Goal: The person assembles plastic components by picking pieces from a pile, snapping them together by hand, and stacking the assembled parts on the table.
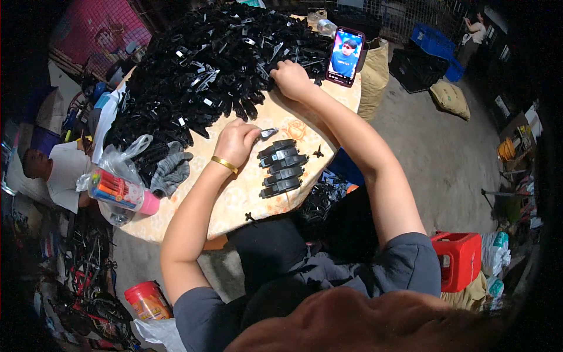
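A blurred reddish-brown shape (352, 322) lies nearest the camera, well to the near side of the row of black parts (282, 170) on the patterned tabletop (229, 202). The pieces in that row lie crosswise, one behind another, their right ends angled slightly away from the person.

Just beyond the row's far left corner is a small dark, glinting part (268, 134). The left hand (236, 142) pinches its left end between thumb and finger; its long axis runs left to right, tipping a little away at the right, roughly in line with the row's pieces. This hand is the nearer to the row, on its far left side.

The right hand (288, 78), well apart from the left, is farther beyond the row, fingers curled at the edge of the black heap (205, 58); whether they grip a piece I cannot tell. A loose black piece (318, 151) sits just right of the row.
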`<act>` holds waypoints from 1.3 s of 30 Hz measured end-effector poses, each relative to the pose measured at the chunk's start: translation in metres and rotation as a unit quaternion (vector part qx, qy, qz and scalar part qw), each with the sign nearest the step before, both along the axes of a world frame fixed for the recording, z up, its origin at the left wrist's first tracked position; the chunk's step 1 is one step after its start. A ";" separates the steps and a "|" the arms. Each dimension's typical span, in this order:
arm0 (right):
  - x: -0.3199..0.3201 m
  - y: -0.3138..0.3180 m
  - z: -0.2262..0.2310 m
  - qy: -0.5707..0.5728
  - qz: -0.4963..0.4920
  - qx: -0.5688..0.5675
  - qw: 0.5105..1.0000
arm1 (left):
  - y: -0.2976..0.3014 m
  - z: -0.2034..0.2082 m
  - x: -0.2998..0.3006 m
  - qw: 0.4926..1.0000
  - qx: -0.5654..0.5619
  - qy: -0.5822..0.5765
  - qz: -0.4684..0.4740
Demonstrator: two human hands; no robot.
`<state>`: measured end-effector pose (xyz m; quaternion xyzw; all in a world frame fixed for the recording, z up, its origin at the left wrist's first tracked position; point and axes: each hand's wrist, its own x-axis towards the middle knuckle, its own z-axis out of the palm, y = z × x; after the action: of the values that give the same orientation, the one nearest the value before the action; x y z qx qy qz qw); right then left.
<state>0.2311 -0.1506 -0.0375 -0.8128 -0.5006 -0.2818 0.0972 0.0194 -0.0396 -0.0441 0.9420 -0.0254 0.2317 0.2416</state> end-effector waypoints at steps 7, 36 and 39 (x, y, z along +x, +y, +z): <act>-0.025 -0.019 0.012 0.153 0.117 0.197 0.961 | 0.013 -0.002 0.006 0.974 -0.205 0.091 0.029; -0.090 -0.056 0.007 0.269 0.246 0.024 0.931 | 0.011 0.009 -0.008 0.998 0.046 0.013 0.031; -0.093 -0.057 0.011 0.267 0.226 0.002 0.937 | 0.002 0.008 -0.009 0.997 -0.035 0.061 0.042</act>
<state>0.1383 -0.2076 -0.0268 -0.7235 -0.6258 -0.0260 0.2902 0.0108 -0.0377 -0.0358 0.9456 0.0374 0.1842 0.2655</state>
